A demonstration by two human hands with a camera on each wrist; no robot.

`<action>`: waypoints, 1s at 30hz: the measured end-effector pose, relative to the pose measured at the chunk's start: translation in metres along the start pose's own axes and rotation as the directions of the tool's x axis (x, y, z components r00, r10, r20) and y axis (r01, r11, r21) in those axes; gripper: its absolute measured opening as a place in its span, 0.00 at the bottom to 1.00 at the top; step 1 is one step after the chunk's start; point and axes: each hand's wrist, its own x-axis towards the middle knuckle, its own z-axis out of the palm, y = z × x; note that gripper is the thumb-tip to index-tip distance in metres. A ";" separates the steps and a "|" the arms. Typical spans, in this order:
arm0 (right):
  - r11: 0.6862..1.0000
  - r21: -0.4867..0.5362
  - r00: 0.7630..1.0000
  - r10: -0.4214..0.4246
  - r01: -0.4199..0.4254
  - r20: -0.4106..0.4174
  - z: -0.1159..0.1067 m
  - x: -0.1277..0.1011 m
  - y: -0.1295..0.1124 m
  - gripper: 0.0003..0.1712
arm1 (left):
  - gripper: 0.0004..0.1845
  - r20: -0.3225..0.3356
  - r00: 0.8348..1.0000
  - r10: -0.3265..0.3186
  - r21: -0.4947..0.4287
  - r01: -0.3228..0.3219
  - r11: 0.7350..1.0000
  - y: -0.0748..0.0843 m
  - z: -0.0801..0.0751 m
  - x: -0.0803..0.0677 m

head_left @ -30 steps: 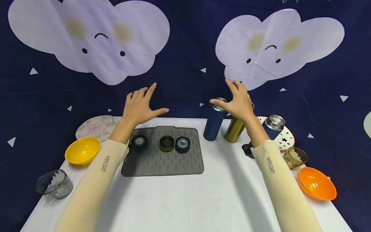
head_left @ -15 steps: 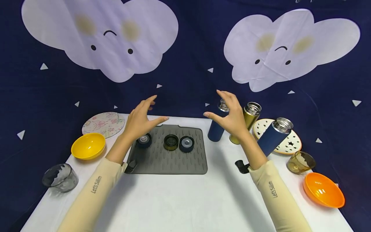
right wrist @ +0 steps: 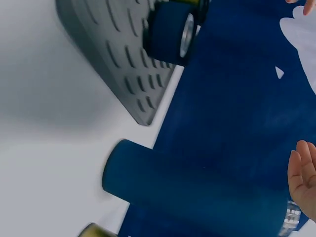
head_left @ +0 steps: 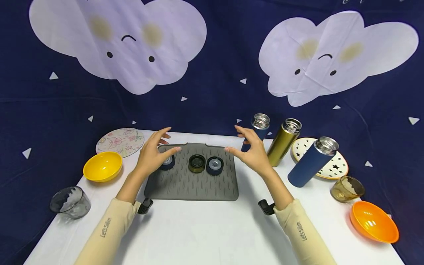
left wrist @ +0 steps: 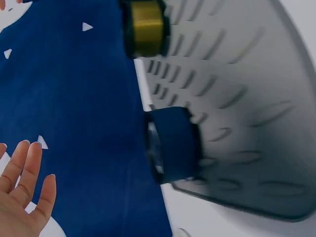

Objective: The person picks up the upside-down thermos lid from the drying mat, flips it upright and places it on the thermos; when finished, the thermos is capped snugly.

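My left hand [head_left: 153, 155] hovers over the left end of a grey ridged drying mat [head_left: 192, 191], thumb spread and fingers loosely bent, holding nothing. It partly covers a blue bottle lid [head_left: 169, 163] in the head view. A gold-sided lid [head_left: 197, 163] and another blue lid [head_left: 214, 166] sit side by side on the mat. Past the mat's right edge hovers my right hand [head_left: 253, 154], fingers apart and also without a thing. Behind it stands an uncapped blue bottle [head_left: 261, 124], partly hidden. To its right are an uncapped gold bottle [head_left: 283, 143] and a second blue one [head_left: 309, 165].
On the left are a yellow bowl [head_left: 102, 166], a grey glass [head_left: 71, 202] and a floral placemat [head_left: 120, 142]. The right side holds a star-patterned plate [head_left: 337, 168], an amber glass [head_left: 346, 189] and an orange bowl [head_left: 374, 222]. A dark cloud-print cloth [head_left: 225, 103] hangs behind.
Both hands have come down and back from high over the table's far edge. The gold bottle and right blue bottle now show uncovered. Lids and bottles have stayed put on the table.
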 end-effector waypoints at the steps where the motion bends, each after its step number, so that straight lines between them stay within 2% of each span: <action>1: 1.000 0.005 1.000 0.010 -0.010 0.003 0.002 -0.002 0.002 0.44 | 0.41 0.001 1.000 -0.012 0.008 0.012 1.000 -0.003 0.001 -0.002; 5: 0.998 0.028 0.999 0.049 -0.049 0.024 0.007 -0.007 0.008 0.43 | 0.42 0.009 0.999 -0.048 0.032 0.048 0.998 -0.014 0.005 -0.009; 9: 0.996 0.036 0.996 0.080 -0.082 0.047 0.012 -0.012 0.015 0.43 | 0.41 0.015 0.999 -0.051 0.036 0.051 0.998 -0.024 0.008 -0.015; 13: 0.993 0.059 0.993 0.103 -0.106 0.056 0.016 -0.015 0.021 0.42 | 0.39 0.034 0.998 -0.055 0.012 0.054 0.998 -0.035 0.010 -0.018; 17: 0.988 0.077 0.989 0.128 -0.134 0.068 0.021 -0.017 0.024 0.42 | 0.39 0.046 0.994 -0.098 0.000 0.098 0.995 -0.042 0.012 -0.020; 23: 0.980 0.093 0.982 0.170 -0.178 0.086 0.030 -0.022 0.028 0.43 | 0.39 0.075 0.985 -0.155 0.072 0.150 0.986 -0.054 0.016 -0.022; 30: 0.976 0.101 0.979 0.183 -0.192 0.090 0.035 -0.024 0.030 0.42 | 0.41 0.102 0.972 -0.214 0.159 0.196 0.968 -0.067 0.018 -0.025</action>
